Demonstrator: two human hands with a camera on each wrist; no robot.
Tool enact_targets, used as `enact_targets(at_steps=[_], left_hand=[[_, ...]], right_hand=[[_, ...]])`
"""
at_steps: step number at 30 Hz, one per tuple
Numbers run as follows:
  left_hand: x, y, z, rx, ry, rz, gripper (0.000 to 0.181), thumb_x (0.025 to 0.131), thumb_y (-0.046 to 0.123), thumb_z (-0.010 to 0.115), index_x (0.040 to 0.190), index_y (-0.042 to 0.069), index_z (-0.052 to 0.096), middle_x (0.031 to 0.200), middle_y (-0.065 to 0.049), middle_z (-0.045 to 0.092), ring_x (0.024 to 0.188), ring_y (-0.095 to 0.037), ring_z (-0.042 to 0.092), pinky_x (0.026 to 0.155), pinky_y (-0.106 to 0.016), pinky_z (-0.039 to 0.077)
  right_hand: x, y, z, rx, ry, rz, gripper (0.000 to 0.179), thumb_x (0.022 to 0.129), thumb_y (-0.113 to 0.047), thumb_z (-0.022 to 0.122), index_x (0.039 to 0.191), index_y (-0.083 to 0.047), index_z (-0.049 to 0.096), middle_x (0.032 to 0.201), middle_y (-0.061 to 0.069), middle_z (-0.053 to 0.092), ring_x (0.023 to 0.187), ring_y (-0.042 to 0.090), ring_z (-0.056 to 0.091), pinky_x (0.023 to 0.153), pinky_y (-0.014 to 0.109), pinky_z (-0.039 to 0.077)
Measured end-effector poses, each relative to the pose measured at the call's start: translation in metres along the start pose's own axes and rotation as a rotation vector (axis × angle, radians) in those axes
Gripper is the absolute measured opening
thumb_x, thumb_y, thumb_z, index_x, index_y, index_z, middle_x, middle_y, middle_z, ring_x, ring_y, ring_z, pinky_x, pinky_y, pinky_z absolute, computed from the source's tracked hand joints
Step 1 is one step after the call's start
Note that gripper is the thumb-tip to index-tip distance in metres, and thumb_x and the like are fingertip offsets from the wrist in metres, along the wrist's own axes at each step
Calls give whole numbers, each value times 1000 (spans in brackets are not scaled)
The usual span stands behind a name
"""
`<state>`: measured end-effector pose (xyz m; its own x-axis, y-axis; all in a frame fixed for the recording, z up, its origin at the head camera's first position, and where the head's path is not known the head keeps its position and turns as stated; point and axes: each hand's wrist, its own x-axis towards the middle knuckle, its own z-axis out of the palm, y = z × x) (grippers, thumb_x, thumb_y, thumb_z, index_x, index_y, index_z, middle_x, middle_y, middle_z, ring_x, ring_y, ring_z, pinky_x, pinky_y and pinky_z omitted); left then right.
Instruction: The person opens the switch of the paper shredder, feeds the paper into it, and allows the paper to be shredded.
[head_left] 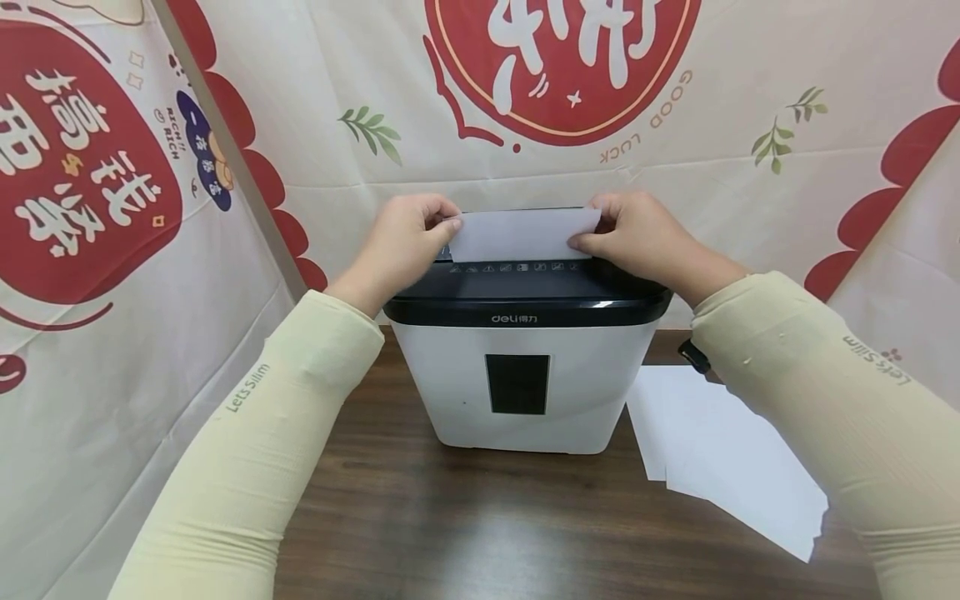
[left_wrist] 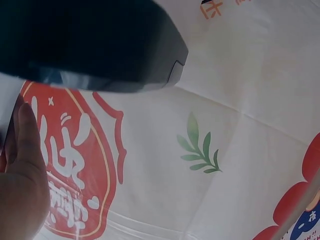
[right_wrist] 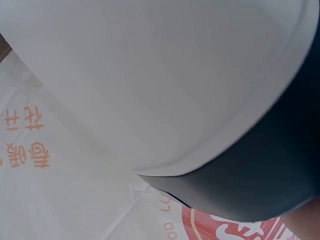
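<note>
A sheet of white paper [head_left: 517,235] is held above the black top of a white paper shredder [head_left: 450,375]. Its left end is pinched between the thumb and fingers of my left hand [head_left: 405,243]. At the other end, my right hand [head_left: 641,237] pinches the sheet in the same way. The paper's lower edge lies near the top of the lid; whether it is inside the slot I cannot tell. In the left wrist view, the left hand [left_wrist: 25,175] is beside the dark lid [left_wrist: 90,45]. Only a bit of the right hand [right_wrist: 305,220] shows in the right wrist view.
More white sheets [head_left: 720,450] lie overlapping to the right of the shredder on the brown wooden table [head_left: 420,517]. Printed cloth [head_left: 360,67] hangs behind and along both sides. The shredder has a small dark window [head_left: 518,384] in front.
</note>
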<state>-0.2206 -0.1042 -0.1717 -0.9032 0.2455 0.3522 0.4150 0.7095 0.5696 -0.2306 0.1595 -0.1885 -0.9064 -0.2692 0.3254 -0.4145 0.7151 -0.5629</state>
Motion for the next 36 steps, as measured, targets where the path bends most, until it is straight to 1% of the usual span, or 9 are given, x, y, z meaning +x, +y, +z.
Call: enact_targets(at_steps=[3, 5, 9, 13, 19, 25, 33, 36], left_hand=[[0, 0, 2, 13, -7, -12, 20, 97, 15, 58, 111, 5, 69, 100, -9, 65, 91, -22, 53, 84, -32, 48], [1, 0, 3, 10, -8, -18, 20, 96, 15, 60, 111, 6, 68, 101, -9, 66, 91, -22, 54, 84, -31, 49], [1, -1, 4, -5, -19, -23, 20, 95, 16, 62, 112, 6, 67, 103, -8, 66, 93, -21, 57, 86, -31, 50], [1, -2, 5, -27, -31, -16, 21, 94, 15, 63, 113, 5, 66, 104, -8, 68, 96, -20, 59, 90, -31, 49], [1, -1, 8, -19, -41, -20, 22, 94, 14, 63, 113, 5, 66, 105, -7, 67, 97, -20, 60, 92, -31, 49], [-1, -1, 10, -7, -65, -31, 23, 94, 14, 63, 115, 5, 65, 107, -6, 66, 100, -19, 59, 94, -32, 48], [-2, -4, 14, 12, -87, -42, 22, 94, 15, 63, 114, 6, 65, 108, -6, 67, 100, -19, 60, 95, -31, 47], [-3, -6, 15, 27, -88, -38, 23, 94, 15, 63, 115, 6, 65, 109, -6, 68, 100, -19, 60, 96, -31, 47]], right_hand=[[-1, -1, 0, -6, 6, 3, 16, 88, -17, 69, 93, -2, 69, 81, 13, 64, 78, 26, 54, 69, 33, 43], [-2, -1, 0, -8, 6, 5, 15, 88, -17, 69, 92, -3, 68, 80, 13, 62, 78, 26, 52, 69, 34, 43], [-3, -2, -1, 3, 1, 14, 17, 89, -17, 68, 98, -3, 70, 87, 14, 63, 82, 27, 51, 73, 35, 43], [-4, -2, -1, 12, -1, 18, 17, 89, -15, 69, 101, -3, 70, 94, 15, 65, 85, 27, 53, 78, 35, 45], [-5, -2, -1, 26, -7, 19, 17, 89, -13, 68, 102, -3, 69, 96, 15, 66, 86, 27, 55, 80, 34, 45], [-8, -2, -1, 27, -13, 29, 17, 90, -13, 67, 103, -2, 69, 97, 16, 65, 88, 27, 54, 82, 36, 45], [-11, -3, -3, 21, -17, 42, 17, 91, -13, 66, 103, -2, 68, 100, 17, 65, 91, 29, 54, 87, 41, 46], [-12, -2, -3, 18, -3, 34, 17, 91, -12, 66, 103, -1, 68, 101, 18, 65, 92, 30, 55, 90, 44, 46]])
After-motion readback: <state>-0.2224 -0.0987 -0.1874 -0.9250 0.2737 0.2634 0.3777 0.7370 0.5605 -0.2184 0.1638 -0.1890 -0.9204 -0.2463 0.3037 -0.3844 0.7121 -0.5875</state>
